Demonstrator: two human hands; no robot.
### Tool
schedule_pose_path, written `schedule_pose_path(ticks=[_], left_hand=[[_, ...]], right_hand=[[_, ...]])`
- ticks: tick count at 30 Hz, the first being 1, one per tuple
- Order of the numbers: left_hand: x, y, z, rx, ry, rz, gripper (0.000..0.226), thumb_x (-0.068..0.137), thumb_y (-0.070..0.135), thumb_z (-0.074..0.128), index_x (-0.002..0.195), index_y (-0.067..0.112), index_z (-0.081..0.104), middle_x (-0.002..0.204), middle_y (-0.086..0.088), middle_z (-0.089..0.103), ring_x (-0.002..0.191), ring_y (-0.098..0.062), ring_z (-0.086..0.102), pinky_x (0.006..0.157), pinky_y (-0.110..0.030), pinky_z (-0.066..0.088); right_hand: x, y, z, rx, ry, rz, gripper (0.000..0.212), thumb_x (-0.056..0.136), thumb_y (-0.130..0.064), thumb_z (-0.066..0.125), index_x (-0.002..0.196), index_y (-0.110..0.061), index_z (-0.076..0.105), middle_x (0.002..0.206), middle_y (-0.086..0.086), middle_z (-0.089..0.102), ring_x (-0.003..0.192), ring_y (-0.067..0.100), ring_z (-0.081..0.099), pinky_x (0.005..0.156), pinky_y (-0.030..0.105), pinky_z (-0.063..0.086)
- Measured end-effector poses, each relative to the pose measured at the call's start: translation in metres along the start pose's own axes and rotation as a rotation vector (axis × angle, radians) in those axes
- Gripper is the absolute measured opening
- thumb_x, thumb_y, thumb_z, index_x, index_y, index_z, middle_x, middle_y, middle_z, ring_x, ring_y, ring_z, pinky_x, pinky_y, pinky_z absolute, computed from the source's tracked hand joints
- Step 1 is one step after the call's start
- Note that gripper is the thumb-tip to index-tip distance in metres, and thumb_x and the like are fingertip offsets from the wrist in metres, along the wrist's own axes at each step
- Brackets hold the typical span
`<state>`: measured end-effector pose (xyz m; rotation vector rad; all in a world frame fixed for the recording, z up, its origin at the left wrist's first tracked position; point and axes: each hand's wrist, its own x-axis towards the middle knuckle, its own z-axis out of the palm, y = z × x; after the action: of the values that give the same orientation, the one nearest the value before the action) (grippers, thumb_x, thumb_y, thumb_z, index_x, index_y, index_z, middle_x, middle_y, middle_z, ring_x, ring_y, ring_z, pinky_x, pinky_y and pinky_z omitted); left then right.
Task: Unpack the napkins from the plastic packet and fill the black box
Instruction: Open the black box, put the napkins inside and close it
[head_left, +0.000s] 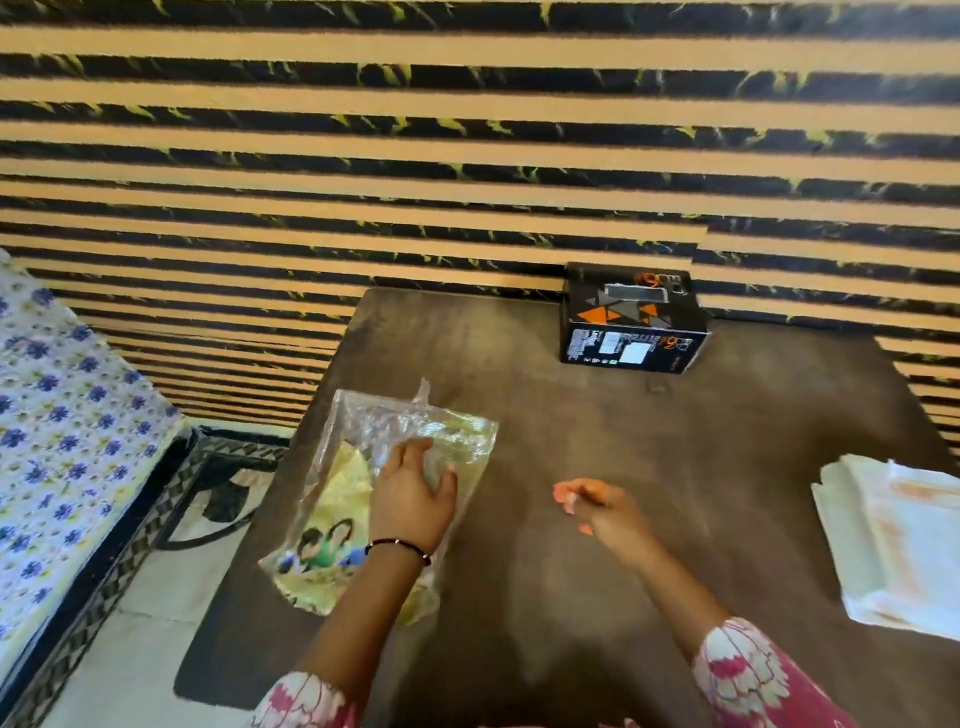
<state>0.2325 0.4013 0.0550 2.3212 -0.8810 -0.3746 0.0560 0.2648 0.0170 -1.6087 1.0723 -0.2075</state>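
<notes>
An emptied, crinkled plastic packet (358, 499) with a yellow printed picture lies flat on the dark table (623, 467) at the left. My left hand (413, 488) rests palm down on it, fingers spread. My right hand (597, 506) hovers blurred over the table's middle, fingers loosely curled, nothing visible in it. A stack of white napkins (898, 545) lies at the table's right edge. The black box (631, 319), with orange triangles and a slot on top, stands at the table's far side against the wall.
A striped tan-and-black wall (467, 156) rises just behind the table. A bed with a blue-flowered sheet (62, 441) stands to the left, with a patterned floor mat (171, 545) between it and the table.
</notes>
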Motion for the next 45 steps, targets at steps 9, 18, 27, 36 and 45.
schedule_pose_path(ticks=[9,18,27,36,45], left_hand=[[0.059,0.102,0.075,-0.450,-0.192,-0.017,0.060,0.089,0.038,0.054,0.140,0.016,0.033,0.149,-0.005,0.034,0.136,-0.020,0.034,0.114,-0.040,0.028],[0.123,0.160,0.107,-0.390,-0.238,-0.081,0.078,0.084,0.038,0.061,0.146,0.025,0.015,0.151,-0.006,0.030,0.138,-0.024,0.029,0.110,-0.044,0.028],[0.139,0.186,0.118,-0.438,-0.174,-0.092,0.057,0.084,0.020,0.065,0.134,0.022,0.038,0.129,-0.006,0.056,0.120,-0.025,0.050,0.097,-0.040,0.040],[0.074,0.168,0.116,-0.428,-0.096,-0.076,0.057,0.080,0.020,0.069,0.130,0.020,0.043,0.125,0.001,0.051,0.116,-0.013,0.044,0.097,-0.033,0.036],[-0.032,0.118,0.109,-0.404,-0.116,-0.084,0.075,0.079,0.028,0.070,0.141,0.026,0.028,0.147,0.003,0.036,0.134,-0.013,0.034,0.111,-0.035,0.030]], right_hand=[[0.018,0.005,-0.128,0.350,0.189,0.125,0.019,0.096,-0.012,0.043,0.100,-0.019,0.061,0.112,0.006,0.063,0.100,0.020,0.058,0.079,0.033,0.045],[0.102,-0.011,-0.201,0.488,0.215,0.188,0.034,0.095,-0.015,0.047,0.129,-0.018,0.047,0.138,0.005,0.048,0.128,0.024,0.045,0.101,0.037,0.037],[0.137,-0.026,-0.206,0.400,0.110,0.058,0.050,0.094,-0.003,0.042,0.139,-0.023,0.035,0.143,-0.004,0.043,0.120,0.015,0.044,0.099,0.035,0.033],[0.072,0.002,-0.198,0.405,0.061,0.071,0.059,0.091,0.000,0.045,0.141,-0.030,0.031,0.150,-0.005,0.033,0.128,0.021,0.044,0.100,0.046,0.040],[-0.047,0.041,-0.169,0.563,0.062,0.060,0.056,0.086,0.003,0.050,0.126,-0.037,0.044,0.125,-0.013,0.050,0.117,0.027,0.055,0.086,0.040,0.047]])
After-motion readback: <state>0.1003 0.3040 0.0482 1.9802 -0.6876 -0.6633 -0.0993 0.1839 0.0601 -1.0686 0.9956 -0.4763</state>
